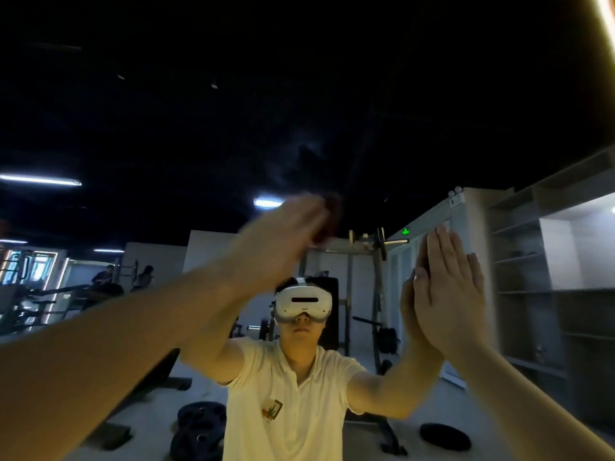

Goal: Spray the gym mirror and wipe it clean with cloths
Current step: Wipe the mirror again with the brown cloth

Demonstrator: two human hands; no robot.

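Mirror [332, 128] upright; right hand [449, 294] flat on it, fingers up.

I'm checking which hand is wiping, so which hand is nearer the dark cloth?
Left. The blurred left hand has the dark cloth at its fingertips. The right hand lies open against the mirror, lower and to the right, apart from the cloth.

No legible text; green exit sign [405, 231] on wall, unreadable.
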